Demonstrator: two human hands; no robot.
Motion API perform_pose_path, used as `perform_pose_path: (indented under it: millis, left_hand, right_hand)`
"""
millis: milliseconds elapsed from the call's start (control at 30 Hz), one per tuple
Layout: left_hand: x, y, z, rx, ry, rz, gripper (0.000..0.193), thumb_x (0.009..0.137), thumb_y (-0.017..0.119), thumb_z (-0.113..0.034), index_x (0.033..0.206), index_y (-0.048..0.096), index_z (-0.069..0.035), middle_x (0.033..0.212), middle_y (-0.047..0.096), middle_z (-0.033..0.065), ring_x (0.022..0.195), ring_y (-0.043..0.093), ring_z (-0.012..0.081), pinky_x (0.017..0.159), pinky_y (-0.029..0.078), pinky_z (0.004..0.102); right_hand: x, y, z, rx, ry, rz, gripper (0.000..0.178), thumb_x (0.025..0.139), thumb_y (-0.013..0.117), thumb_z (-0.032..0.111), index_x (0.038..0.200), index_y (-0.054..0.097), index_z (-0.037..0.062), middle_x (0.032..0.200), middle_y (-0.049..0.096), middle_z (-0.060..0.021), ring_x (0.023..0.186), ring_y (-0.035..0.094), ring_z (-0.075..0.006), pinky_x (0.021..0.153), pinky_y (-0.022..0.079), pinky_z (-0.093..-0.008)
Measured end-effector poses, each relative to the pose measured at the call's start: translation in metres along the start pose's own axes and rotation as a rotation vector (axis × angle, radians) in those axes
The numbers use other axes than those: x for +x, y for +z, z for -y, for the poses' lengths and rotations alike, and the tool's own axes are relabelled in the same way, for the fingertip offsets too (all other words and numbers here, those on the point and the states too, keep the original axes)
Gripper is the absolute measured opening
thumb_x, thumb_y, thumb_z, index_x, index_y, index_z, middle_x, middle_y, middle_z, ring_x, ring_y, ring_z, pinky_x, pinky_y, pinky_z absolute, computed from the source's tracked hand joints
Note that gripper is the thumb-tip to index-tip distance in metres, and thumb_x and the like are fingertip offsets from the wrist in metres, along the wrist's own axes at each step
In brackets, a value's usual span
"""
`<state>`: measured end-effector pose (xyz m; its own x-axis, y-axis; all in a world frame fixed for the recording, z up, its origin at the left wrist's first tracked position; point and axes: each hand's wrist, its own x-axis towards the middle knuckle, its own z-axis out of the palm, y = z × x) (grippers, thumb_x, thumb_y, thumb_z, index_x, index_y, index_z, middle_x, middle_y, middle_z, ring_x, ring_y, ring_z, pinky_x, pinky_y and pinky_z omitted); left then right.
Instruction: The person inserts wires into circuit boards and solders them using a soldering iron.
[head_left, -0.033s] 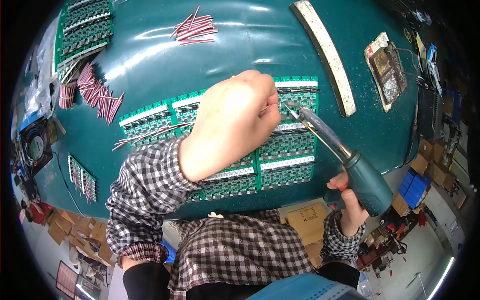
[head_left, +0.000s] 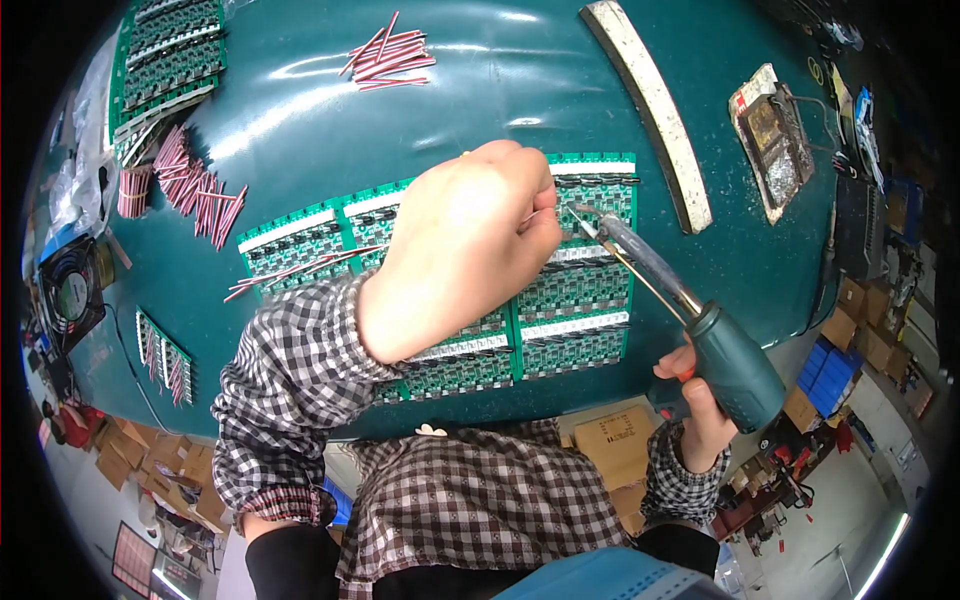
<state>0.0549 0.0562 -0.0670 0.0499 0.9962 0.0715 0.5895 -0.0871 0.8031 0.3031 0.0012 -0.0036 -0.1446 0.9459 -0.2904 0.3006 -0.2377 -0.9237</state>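
Circuit boards (head_left: 570,355): green, banded with white strips and black parts.
Surface (head_left: 500,105) under the circuit boards: deep teal green, streaked with white glare.
My soldering gun (head_left: 738,365): dark green body, a touch of red, grey barrel.
Loose wires (head_left: 392,62) beyond the circuit boards: red and white stripes.
Curved bar (head_left: 655,112) right of the circuit boards: off-white top, dark side.
My sleeves (head_left: 290,365): black-and-white check.
My apron (head_left: 490,505) nearer me than the circuit boards: brown-and-white check.
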Motion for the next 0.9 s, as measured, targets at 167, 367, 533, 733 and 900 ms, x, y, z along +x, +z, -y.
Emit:
perform_pose_path:
  millis: [167,367,533,733,900]
  left_hand:
    - [0.0,-0.001,0.0,-0.009,-0.018,0.017,0.01,0.064,0.059,0.0,0.066,0.05,-0.003,0.06,0.046,0.0065,0.05,0.047,0.0191,0.045,0.038,0.029]
    - [0.0,-0.002,0.0,-0.007,-0.019,0.025,0.01,0.064,0.059,0.001,0.066,0.05,-0.003,0.06,0.046,0.0064,0.049,0.046,0.0186,0.045,0.037,0.0288]
    - [0.0,-0.001,-0.001,-0.011,-0.026,0.029,0.01,0.064,0.059,0.0,0.066,0.05,-0.004,0.06,0.047,0.0064,0.049,0.046,0.019,0.045,0.037,0.0289]
    - [-0.001,-0.002,-0.001,-0.011,-0.024,0.025,0.01,0.064,0.059,0.0,0.067,0.05,-0.004,0.061,0.047,0.0063,0.049,0.046,0.0198,0.045,0.037,0.0295]
    - [-0.002,0.001,0.0,-0.008,0.004,0.002,0.012,0.063,0.059,0.001,0.067,0.05,-0.005,0.061,0.046,0.006,0.048,0.046,0.0199,0.044,0.037,0.0299]
  right_hand:
    - [0.0,-0.001,-0.002,-0.016,-0.006,-0.017,0.046,0.077,0.063,0.022,0.103,0.049,-0.0125,0.077,0.054,-0.0144,0.071,0.056,-0.0242,0.061,0.052,-0.0341]
    - [-0.002,-0.004,-0.006,0.085,0.018,0.045,0.048,0.074,0.067,0.011,0.113,0.044,-0.0045,0.086,0.06,-0.0126,0.079,0.059,-0.0206,0.072,0.048,-0.0331]
    - [0.002,0.005,-0.001,0.011,-0.016,-0.037,0.038,0.077,0.064,0.022,0.093,0.052,-0.0103,0.076,0.054,-0.0146,0.07,0.056,-0.0245,0.061,0.052,-0.0346]
    - [-0.001,-0.009,-0.009,-0.028,0.023,0.06,0.051,0.071,0.071,0.015,0.111,0.044,-0.0032,0.082,0.062,-0.0095,0.077,0.059,-0.0176,0.072,0.048,-0.0311]
    - [-0.004,-0.008,-0.012,-0.044,0.017,0.039,0.057,0.071,0.072,0.016,0.115,0.04,-0.003,0.084,0.062,-0.0093,0.078,0.059,-0.0175,0.073,0.047,-0.0308]
